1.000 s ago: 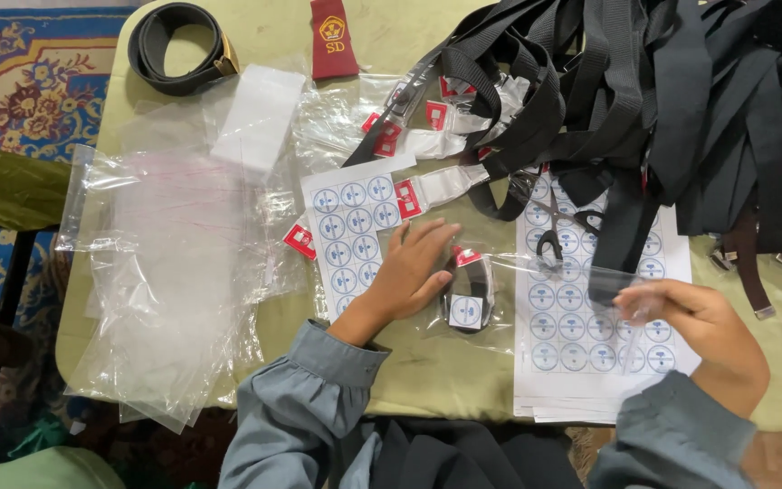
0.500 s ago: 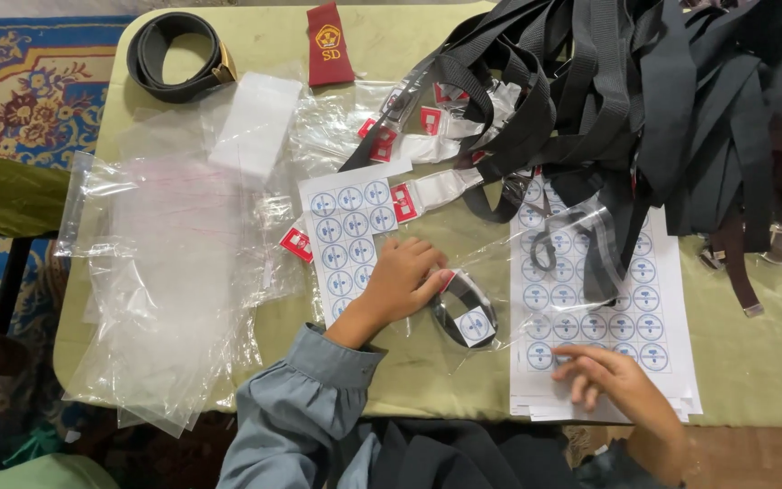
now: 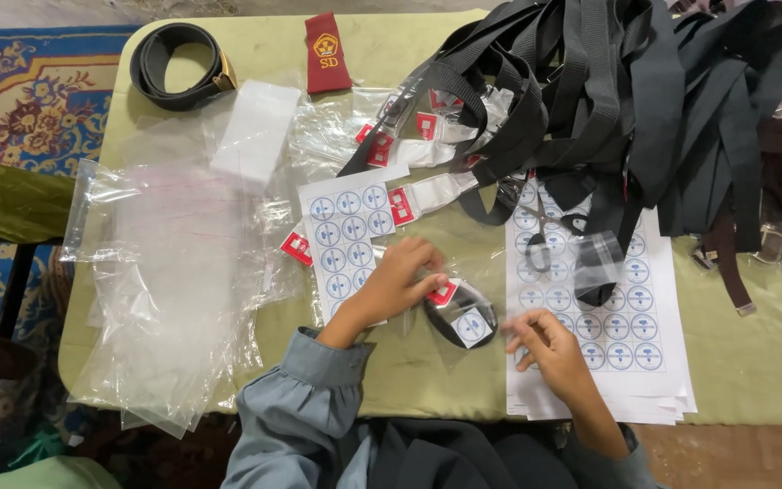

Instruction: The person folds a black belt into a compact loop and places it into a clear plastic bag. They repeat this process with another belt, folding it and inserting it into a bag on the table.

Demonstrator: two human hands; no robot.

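Note:
My left hand (image 3: 398, 282) presses down on a clear bag that holds a rolled black belt (image 3: 460, 320), with a round blue-and-white sticker on the bag and a red tag by my fingertips. My right hand (image 3: 547, 348) rests, fingers apart, on the near left edge of a large white sticker sheet (image 3: 628, 362), just right of the bagged belt. A smaller sticker sheet (image 3: 344, 237) lies under my left wrist. Scissors (image 3: 536, 221) lie on the large sheet.
A big heap of black and brown straps (image 3: 644, 100) covers the far right. Empty clear plastic bags (image 3: 165, 281) are piled on the left. A coiled black belt (image 3: 174, 65) and a red patch (image 3: 327, 52) lie at the far edge of the green table (image 3: 753, 362).
My right hand has come down from the upper part of the large sticker sheet to its near left edge, beside the bagged belt. My left hand stayed on the bag.

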